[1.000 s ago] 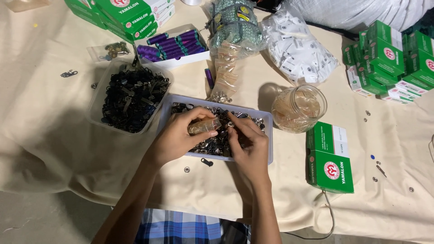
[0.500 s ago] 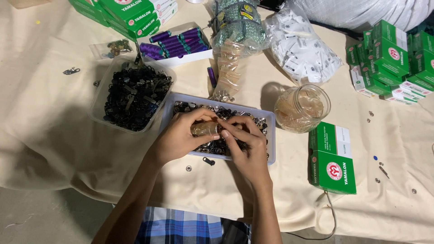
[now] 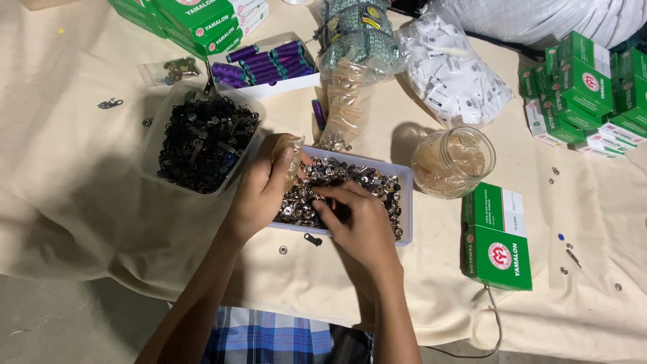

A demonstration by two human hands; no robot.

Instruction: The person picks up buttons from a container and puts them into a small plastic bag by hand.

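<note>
Head view, looking down on a cream cloth (image 3: 87, 222) spread over the work surface. Far left: stacked green boxes (image 3: 195, 23) at the far edge, a small bag of brassy bits (image 3: 176, 69) just near of them, a loose dark clip (image 3: 110, 103) on the cloth. Near of those, a clear tub (image 3: 151, 145) filled with black metal parts. Right of the tub, far side, an open white box of purple spools (image 3: 266, 62).

Centre: a clear tray (image 3: 404, 202) heaped with silver snaps (image 3: 364, 182). Left hand (image 3: 259, 192) sits at the tray's left end, fingers curled shut around a small clear packet (image 3: 291, 158) held upright just above the snaps. Right hand (image 3: 364, 226) lies over the near part of the tray, fingertips bent down into the snaps; pinching one or only touching, cannot tell. A single snap (image 3: 283, 250) and a dark piece (image 3: 312, 238) lie on the cloth just near of the tray.

Far of the tray, a clear bag of packets (image 3: 344, 101) and a bag of white pieces (image 3: 458, 74). Right of the tray, a glass jar (image 3: 453, 162). Near right, two green boxes (image 3: 495, 236) side by side. Far right, another green stack (image 3: 586, 87). Small bits scattered on the cloth at right.
</note>
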